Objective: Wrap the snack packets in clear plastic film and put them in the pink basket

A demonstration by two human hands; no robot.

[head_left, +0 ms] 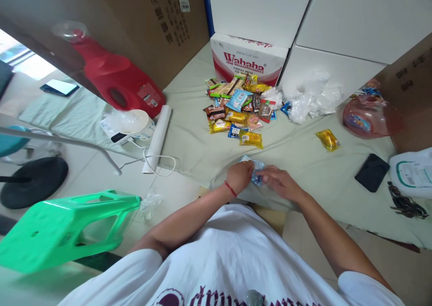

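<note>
Near the front edge of the cloth-covered table, a small blue-and-white plastic packet (258,166) lies between my two hands. My left hand (239,176), with a red string at the wrist, is closed on the packet's left part. The fingers of my right hand (282,183) are bent together at the packet's right side and pinch its edge. What is inside the packet cannot be made out. Just beyond my hands is a pile of wrapped snacks (236,100), with a yellow packet (251,138) at its near side.
Behind the snacks stands a Wahaha carton (249,59). Clear plastic bags (312,99), a lone yellow packet (328,140), a pinkish container (362,117) and a black phone (371,172) lie rightward. Leftward are a red jug (118,74), a white roll (157,139) and a green stool (67,225).
</note>
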